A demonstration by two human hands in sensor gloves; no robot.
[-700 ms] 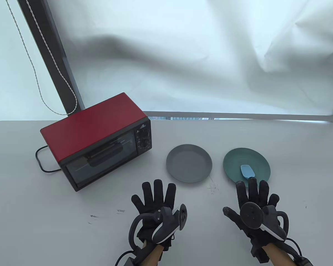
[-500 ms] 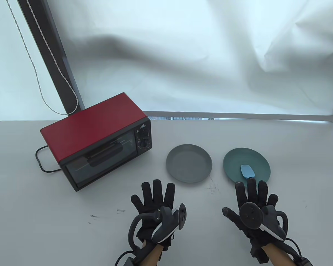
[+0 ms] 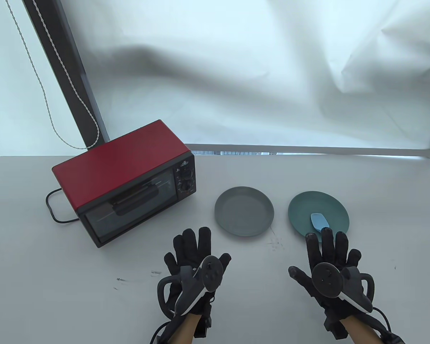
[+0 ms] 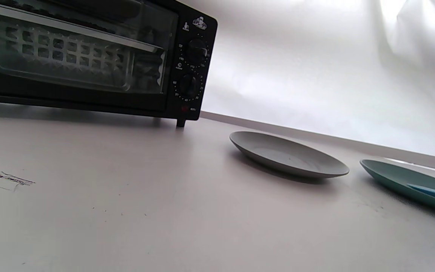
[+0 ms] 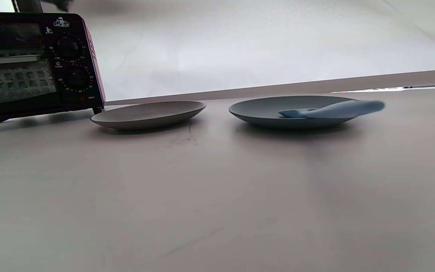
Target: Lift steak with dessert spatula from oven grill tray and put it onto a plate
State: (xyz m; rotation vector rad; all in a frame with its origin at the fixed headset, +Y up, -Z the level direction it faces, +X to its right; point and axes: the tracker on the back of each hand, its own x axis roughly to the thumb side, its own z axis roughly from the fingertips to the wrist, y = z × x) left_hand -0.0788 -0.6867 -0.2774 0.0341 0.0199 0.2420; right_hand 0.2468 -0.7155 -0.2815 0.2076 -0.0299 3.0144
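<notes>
1. both hands flat on the worktop [image 3: 50,286], fingers straight, holding nothing.
2. dessert spatula [image 3: 319,221] lies on teal plate [image 3: 301,208], handle toward my right hand [image 3: 329,263], just ahead of its fingertips.
3. left hand [image 3: 195,259] nearer closed oven [image 3: 125,182]; steak not visible.

The oven [image 4: 89,56] carries the only print, all on its black control panel [image 4: 193,64]. A small white logo [image 4: 196,23] sits at the panel's top, too small to read. Around the upper dial [image 5: 66,47] and the lower dial [image 5: 76,77] run rings of tiny white numbers, blurred; in the right wrist view "150" shows by the upper dial. Faint marks [image 4: 11,179] on the bench [image 4: 202,226] near its front edge are unreadable.
</notes>
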